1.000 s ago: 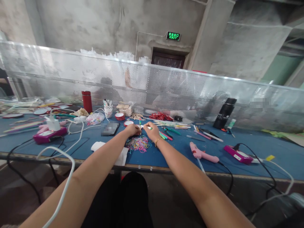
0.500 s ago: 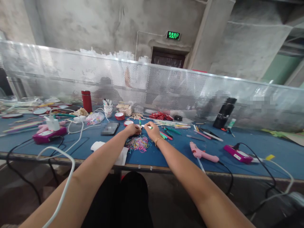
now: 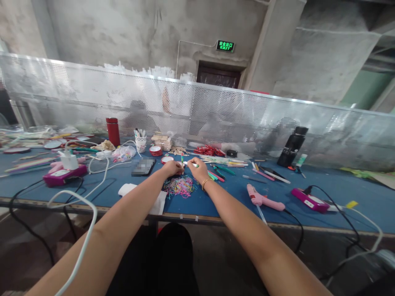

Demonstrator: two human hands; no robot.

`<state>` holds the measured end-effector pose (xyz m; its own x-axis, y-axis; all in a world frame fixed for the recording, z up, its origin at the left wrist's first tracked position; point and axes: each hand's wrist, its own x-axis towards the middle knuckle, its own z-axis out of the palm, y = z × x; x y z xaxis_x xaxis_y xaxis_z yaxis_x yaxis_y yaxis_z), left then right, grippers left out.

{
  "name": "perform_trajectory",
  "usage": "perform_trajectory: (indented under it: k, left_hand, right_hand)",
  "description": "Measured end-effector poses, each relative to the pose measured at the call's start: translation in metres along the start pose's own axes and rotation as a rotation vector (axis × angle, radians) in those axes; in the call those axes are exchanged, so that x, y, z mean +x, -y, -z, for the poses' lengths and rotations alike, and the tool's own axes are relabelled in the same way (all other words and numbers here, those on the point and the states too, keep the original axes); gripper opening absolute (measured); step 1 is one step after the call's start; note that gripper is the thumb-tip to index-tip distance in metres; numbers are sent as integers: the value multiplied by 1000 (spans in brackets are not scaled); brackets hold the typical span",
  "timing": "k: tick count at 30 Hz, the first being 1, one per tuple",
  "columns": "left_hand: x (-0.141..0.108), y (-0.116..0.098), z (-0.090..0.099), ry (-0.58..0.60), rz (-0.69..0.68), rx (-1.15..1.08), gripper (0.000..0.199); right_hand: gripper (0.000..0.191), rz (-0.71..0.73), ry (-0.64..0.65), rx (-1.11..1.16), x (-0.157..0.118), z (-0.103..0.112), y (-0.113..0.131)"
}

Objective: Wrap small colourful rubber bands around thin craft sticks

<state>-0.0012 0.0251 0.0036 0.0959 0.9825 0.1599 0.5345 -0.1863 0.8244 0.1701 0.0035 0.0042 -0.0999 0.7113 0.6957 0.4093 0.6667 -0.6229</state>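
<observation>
My left hand (image 3: pixel 175 168) is closed around a small wooden stick (image 3: pixel 182 158), held upright, with green and red bands of colour on its upper part. Close on its right, my right hand (image 3: pixel 198 169) grips a white marker with a green end (image 3: pixel 196 165). The marker's tip points left at the stick; whether they touch is too small to tell. Just below both hands lies a tangled heap of coloured rubber bands (image 3: pixel 180 187). Several coloured markers (image 3: pixel 216 176) rest right of my right hand. A red-rimmed round tape roll (image 3: pixel 167 159) sits behind my left hand.
A pink glue gun (image 3: pixel 263 200) and purple power strip (image 3: pixel 309 200) lie at right; another purple strip (image 3: pixel 64 175) is at left with looping cables. A phone (image 3: pixel 142 167), red flask (image 3: pixel 113 131), cup of pens (image 3: pixel 140 144) and black bottle (image 3: pixel 292 146) stand around the blue table (image 3: pixel 228 201).
</observation>
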Motion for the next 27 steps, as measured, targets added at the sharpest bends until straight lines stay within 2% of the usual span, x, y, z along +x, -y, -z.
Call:
perform_trajectory:
  k: [7,13,17,22,27]
  left_hand:
    - [1,-1,1,38,10,24,18]
    - [-4,-7,0,15,45,-24,18]
    - [-8,-11,1,32,24,-15,20]
    - [-3,-6,-1,18,37,-54,21]
    - [1,0,0,31,-4,23,19]
  right_hand:
    - [20,-19,-13,-26,1,0,-1]
    - [20,13,9,8,0,0,2]
    - [19,-15,-12,-10,0,1,1]
    - [20,8,3,8,0,1,2]
    - [20,-9,-3,-7,0,1,0]
